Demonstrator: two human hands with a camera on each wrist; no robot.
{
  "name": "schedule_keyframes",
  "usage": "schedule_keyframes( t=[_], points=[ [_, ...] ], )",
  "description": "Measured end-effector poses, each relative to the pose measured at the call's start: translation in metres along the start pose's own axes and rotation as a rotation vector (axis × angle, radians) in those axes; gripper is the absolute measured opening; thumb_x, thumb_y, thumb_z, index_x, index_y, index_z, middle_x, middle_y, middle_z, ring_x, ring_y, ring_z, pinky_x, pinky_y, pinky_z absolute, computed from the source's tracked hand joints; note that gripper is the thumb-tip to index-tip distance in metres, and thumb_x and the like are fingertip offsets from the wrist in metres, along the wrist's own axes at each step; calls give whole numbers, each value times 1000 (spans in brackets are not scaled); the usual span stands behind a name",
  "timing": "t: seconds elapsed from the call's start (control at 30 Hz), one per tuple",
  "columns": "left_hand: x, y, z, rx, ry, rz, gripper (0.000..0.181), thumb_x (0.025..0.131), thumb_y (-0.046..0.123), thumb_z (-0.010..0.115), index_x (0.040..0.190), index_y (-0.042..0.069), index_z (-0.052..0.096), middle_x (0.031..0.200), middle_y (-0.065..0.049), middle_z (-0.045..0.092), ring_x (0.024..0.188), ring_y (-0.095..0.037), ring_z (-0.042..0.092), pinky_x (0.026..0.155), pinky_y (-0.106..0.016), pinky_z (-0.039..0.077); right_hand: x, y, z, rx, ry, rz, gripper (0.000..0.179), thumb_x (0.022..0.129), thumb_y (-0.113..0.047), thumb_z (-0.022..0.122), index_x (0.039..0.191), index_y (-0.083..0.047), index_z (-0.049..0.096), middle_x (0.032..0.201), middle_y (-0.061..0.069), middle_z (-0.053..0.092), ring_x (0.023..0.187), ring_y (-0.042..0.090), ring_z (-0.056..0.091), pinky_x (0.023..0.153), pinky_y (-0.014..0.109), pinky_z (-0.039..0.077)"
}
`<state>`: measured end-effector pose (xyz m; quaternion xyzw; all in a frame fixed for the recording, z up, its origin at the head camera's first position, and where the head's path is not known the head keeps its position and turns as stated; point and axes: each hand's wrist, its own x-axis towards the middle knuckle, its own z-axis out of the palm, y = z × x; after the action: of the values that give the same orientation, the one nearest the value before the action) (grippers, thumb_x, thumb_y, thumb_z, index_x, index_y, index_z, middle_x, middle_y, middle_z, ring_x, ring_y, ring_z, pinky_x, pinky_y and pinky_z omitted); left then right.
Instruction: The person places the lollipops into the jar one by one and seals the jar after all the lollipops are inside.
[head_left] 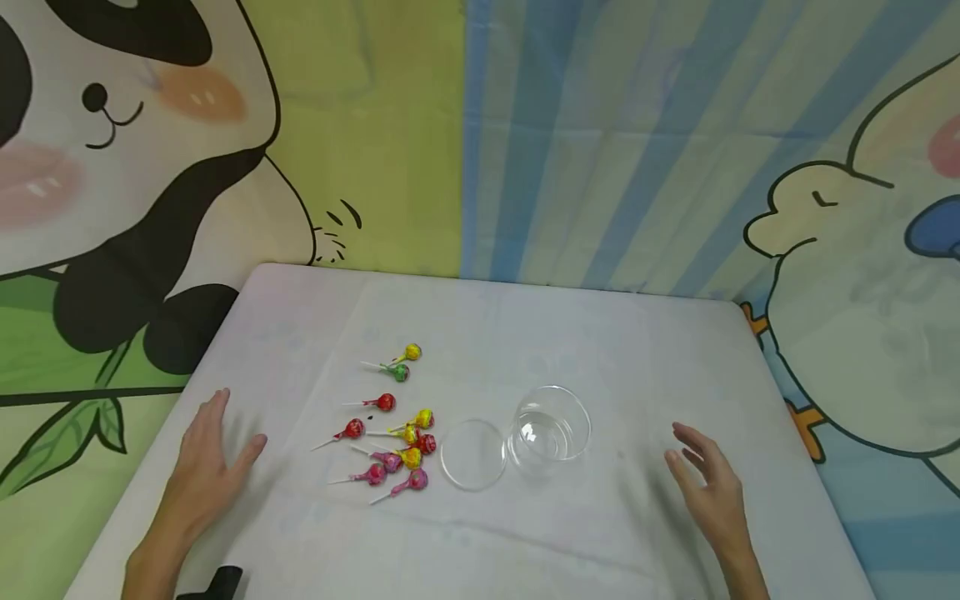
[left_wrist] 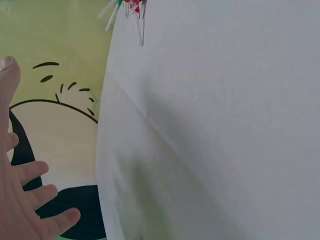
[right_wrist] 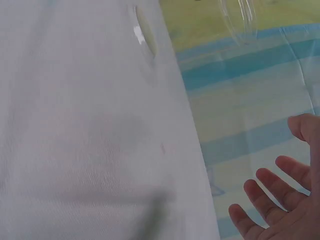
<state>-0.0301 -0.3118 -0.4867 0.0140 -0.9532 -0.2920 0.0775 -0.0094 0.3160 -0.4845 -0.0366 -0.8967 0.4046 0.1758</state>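
Over the left side of the white table, my left hand (head_left: 206, 475) holds nothing, its fingers extended and thumb spread. To its right lie several wrapped lollipops (head_left: 377, 474) in pink, red, yellow and green, most of them bunched together with sticks pointing left. My right hand (head_left: 708, 492) is above the right side, empty, with relaxed fingers turned inward. Between the hands stands a clear round container (head_left: 551, 425), and a clear round lid (head_left: 473, 454) lies flat against its left side. In the left wrist view, a few lollipop sticks (left_wrist: 139, 32) show at the top edge.
A white cloth covers the table (head_left: 570, 533). Behind it hangs a backdrop (head_left: 600, 150) with cartoon animals and stripes. A black object (head_left: 219, 583) pokes in at the bottom edge, close to the left forearm.
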Motion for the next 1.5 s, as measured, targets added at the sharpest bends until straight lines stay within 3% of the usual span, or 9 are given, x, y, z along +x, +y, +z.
schedule_keyframes(
  t=[0.1,0.2,0.3,0.37,0.43,0.57,0.67,1.07,1.5],
  points=[
    [3,6,1,-123,7,-3,72,99,29,53,157,19,10,155,-24,29,143,-39,26,115,-44,29,-1,-7,7,208,-70,7,42,94,0,58,135,1,49,131,3,57,119,-6,53,94,5,42],
    [6,9,2,-201,-24,34,64,102,24,48,156,21,15,148,-24,40,138,-7,35,101,-6,29,-2,-12,17,405,-129,-13,41,96,5,51,136,7,43,131,-2,56,119,-2,56,92,9,47],
    [9,12,4,-234,-74,65,57,103,21,45,155,20,19,143,-23,45,124,19,32,85,5,24,-2,-18,29,579,-176,-33,41,96,9,46,137,12,37,131,-2,55,120,4,57,92,14,50],
    [11,14,7,-230,-98,64,56,103,22,46,154,18,23,142,-22,47,122,19,34,85,4,25,-2,-22,37,641,-199,-48,43,97,9,45,138,12,34,133,0,54,122,5,56,93,16,50],
    [13,17,10,-209,-114,53,55,102,24,48,152,15,27,142,-20,48,128,4,42,89,-3,35,-2,-25,43,656,-211,-51,44,96,9,46,139,11,34,134,0,52,124,4,54,94,17,50],
    [19,23,18,-178,-148,17,57,100,28,52,150,10,31,143,-20,48,125,-35,49,93,-44,51,-3,-31,53,663,-226,-69,48,94,10,47,140,10,32,138,3,49,127,6,51,96,17,49],
    [22,26,23,-183,-172,5,57,100,28,53,149,9,32,143,-21,48,125,-41,49,89,-64,47,-3,-34,57,657,-237,-74,52,92,12,50,140,9,32,139,4,47,129,7,49,98,17,48],
    [18,30,33,-105,-283,9,60,94,20,63,147,10,36,134,-16,56,119,-35,54,95,-57,48,-4,-47,76,519,-336,-108,93,75,14,71,151,-7,21,151,19,31,138,1,33,105,10,37],
    [18,28,41,-14,-358,79,65,86,19,73,143,11,43,136,-14,54,128,-35,47,103,-59,41,-4,-52,85,452,-397,-31,101,75,0,76,154,-18,16,155,23,27,143,9,30,109,10,28]
  ],
)
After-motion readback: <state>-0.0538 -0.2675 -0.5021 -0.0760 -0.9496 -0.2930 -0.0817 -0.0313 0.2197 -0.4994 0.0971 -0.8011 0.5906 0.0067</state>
